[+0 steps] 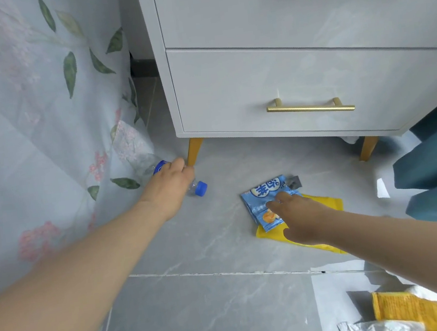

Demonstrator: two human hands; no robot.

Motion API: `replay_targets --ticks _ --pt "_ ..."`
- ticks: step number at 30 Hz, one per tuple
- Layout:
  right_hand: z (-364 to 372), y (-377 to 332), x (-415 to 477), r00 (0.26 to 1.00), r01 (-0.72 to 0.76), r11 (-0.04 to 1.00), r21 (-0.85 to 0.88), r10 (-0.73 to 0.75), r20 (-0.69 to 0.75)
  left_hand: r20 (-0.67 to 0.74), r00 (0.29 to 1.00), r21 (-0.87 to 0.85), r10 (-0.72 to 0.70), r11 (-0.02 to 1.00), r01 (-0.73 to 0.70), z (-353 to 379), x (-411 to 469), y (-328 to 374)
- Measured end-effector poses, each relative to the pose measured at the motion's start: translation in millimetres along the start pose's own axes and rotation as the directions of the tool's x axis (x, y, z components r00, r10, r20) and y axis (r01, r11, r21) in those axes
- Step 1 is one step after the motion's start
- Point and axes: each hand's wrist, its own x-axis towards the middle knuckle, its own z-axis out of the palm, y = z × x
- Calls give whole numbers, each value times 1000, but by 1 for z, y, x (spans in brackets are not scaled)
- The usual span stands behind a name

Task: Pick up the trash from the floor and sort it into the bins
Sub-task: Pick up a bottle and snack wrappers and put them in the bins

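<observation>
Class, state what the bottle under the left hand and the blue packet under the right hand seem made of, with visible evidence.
Clear blue-capped bottle: apparently glossy transparent plastic; the floor shows through it. Blue printed snack packet: probably thin plastic film, creased, with a slight sheen.

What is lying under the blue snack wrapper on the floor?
A yellow wrapper lies under the blue snack wrapper. The right hand covers much of both, so anything else beneath is hidden.

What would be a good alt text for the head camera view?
A person's left hand reaches onto a clear plastic bottle with a blue cap lying on the grey tiled floor, while the right hand rests on a blue snack wrapper atop a yellow wrapper, before a white drawer cabinet.
</observation>
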Motion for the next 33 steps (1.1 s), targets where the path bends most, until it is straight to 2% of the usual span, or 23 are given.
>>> replay_targets --ticks 3,6,8,10,14,17,20,23,25,28,33 --pt "1 1 -5 1000 16 1000 13 -16 2 -35 998 90 50 995 -47 -2 -2 -12" --pt "-1 2 -9 1000 30 999 23 -30 -2 129 982 255 136 953 -165 8 -10 -18" --pt "1 2 -12 999 36 999 19 -36 6 214 968 267 132 945 -187 19 -19 -17" --pt "3 1 -15 999 44 999 12 -44 24 192 971 178 139 969 -174 25 -26 -13" --pt "6 -1 -17 998 55 998 3 -55 42 56 988 -110 147 984 -140 23 -33 11" --pt "4 -1 -18 999 33 999 -9 -33 6 -37 992 -297 124 946 -129 23 -35 34" --pt "-1 0 -17 998 -28 1000 -4 28 -54 -38 996 -435 83 896 -91 27 -38 52" --pt "-5 4 -19 994 -3 999 -32 0 -109 45 998 -431 36 902 -13 42 -48 60" --pt "-6 8 -20 994 70 997 -35 -73 -79 76 997 -420 -16 906 46 53 -57 58" --pt "-2 10 -20 983 176 982 -66 -179 -34 50 995 -440 -84 893 97 64 -65 56" --pt "6 7 -14 971 236 961 -146 -241 -14 50 992 -423 -113 898 123 63 -68 59"
